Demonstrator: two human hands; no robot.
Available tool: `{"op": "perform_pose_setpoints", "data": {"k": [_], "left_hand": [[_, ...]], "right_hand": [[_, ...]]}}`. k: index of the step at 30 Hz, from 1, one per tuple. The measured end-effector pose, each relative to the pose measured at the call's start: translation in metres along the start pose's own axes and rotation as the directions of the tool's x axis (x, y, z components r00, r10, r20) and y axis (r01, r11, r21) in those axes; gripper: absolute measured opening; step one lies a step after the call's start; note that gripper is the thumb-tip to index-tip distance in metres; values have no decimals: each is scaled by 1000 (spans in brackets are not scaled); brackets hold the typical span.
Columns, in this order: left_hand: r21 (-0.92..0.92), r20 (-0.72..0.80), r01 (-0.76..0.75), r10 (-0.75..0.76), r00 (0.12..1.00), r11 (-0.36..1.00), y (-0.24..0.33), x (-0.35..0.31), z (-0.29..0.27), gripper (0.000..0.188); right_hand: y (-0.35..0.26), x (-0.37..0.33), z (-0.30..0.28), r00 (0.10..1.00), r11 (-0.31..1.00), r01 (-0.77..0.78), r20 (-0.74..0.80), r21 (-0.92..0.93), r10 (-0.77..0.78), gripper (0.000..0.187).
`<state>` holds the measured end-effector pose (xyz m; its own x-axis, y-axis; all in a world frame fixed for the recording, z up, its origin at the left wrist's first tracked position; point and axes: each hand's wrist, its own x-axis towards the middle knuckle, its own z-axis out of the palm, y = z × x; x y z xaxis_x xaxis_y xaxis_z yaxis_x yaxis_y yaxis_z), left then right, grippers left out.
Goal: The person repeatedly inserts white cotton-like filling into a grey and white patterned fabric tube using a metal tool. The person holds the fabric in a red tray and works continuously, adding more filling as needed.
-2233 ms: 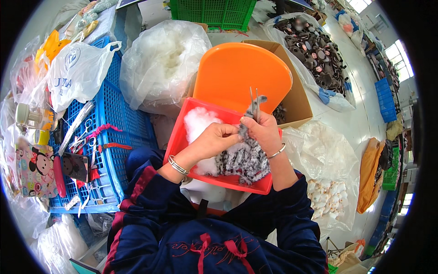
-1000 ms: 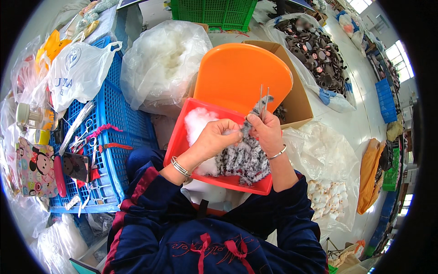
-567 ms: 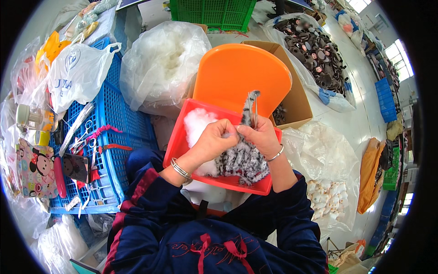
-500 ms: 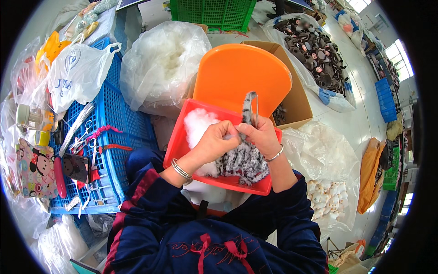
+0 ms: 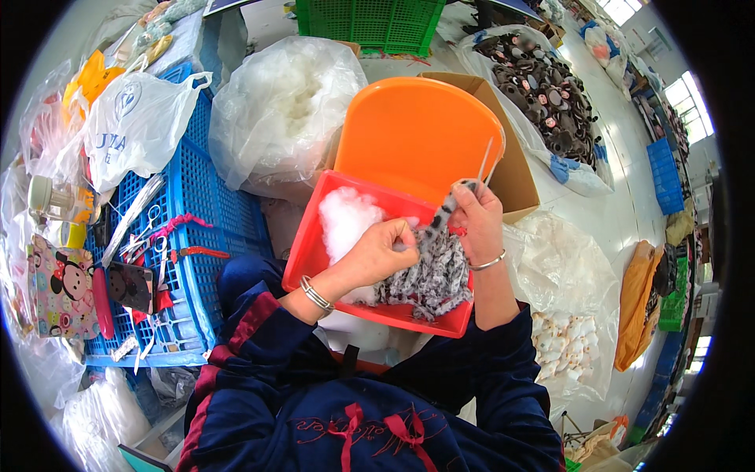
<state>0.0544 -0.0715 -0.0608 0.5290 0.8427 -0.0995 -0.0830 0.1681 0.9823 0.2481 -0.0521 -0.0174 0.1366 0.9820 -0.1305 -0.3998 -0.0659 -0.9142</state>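
My right hand (image 5: pixel 477 224) grips a narrow grey-and-black striped plush strip (image 5: pixel 445 212), tube-like in shape, together with a thin metal tool (image 5: pixel 486 160) that sticks up past the fingers. To its left, my left hand (image 5: pixel 384 250) is closed in a pinch; what its fingertips hold, if anything, is hidden. Both hands are over a red tray (image 5: pixel 303 252). White fluffy stuffing (image 5: pixel 344 219) fills the tray's left part. A heap of grey-and-black furry pieces (image 5: pixel 429 283) lies in its right part.
An orange stool seat (image 5: pixel 417 130) and a cardboard box (image 5: pixel 515 189) stand beyond the tray. A clear bag of stuffing (image 5: pixel 287 110) sits behind left. Blue crates (image 5: pixel 185 307) at left carry scissors and a phone. At right lies a plastic bag of white pieces (image 5: pixel 566 338).
My right hand has moved right and slightly up, away from my left, with the striped strip and metal tool now slanting. My left hand has barely moved.
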Motion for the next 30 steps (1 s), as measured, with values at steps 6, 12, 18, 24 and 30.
{"op": "perform_pose_setpoints", "data": {"k": [6,12,18,24,30], "left_hand": [[49,111,53,-59,992,997,0,0,-3,21],[465,144,-121,60,988,877,14,1,-7,30],[18,-36,112,-112,993,994,23,4,-18,28],[-306,-284,-64,-27,959,950,34,6,-28,17],[-209,-213,-85,40,976,974,33,6,-25,9]], "right_hand": [[-1,-1,-3,1000,995,-15,18,-94,17,11],[4,-8,12,985,960,-81,123,-269,117,13],[7,-8,17,984,991,-46,167,-124,67,26],[20,-15,11,917,964,-189,317,-187,241,25],[22,-18,25,939,950,-122,275,-288,204,19]]}}
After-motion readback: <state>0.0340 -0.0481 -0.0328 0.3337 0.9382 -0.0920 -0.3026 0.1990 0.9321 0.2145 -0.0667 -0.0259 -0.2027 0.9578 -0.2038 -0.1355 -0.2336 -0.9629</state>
